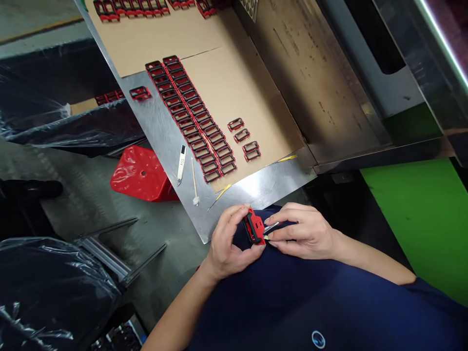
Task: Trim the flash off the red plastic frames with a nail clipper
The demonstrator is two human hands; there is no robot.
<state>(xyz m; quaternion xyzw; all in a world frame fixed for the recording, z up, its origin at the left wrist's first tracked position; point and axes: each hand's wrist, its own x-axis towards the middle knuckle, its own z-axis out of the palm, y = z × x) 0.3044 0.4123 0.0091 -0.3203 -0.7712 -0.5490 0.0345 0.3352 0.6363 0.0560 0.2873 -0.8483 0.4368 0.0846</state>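
Head view: black bin (pixel 106 124) off metal table's (pixel 164 134) left edge contains red parts (pixel 109 97); left hand's grip (pixel 227 243) holds one red-and-black plastic frame (pixel 259 225), right's (pixel 305 231) one silvery tool (pixel 272 226).

From afar I log cardboard (pixel 265 102) on bench (pixel 153 134); on it, two rows of frames (pixel 192 120), four loose frames (pixel 242 135) right of them, more frames (pixel 131 7) beyond. Lone frame (pixel 139 87) on bench, left of the rows. Cutter (pixel 181 165), then swab (pixel 194 180), left of the near end. Picks (pixel 223 191) at the cardboard's near corners. Stool (pixel 131 178) left of bench. Part (pixel 259 226) in left hand (pixel 228 243), tool (pixel 272 226) in right hand (pixel 302 231).
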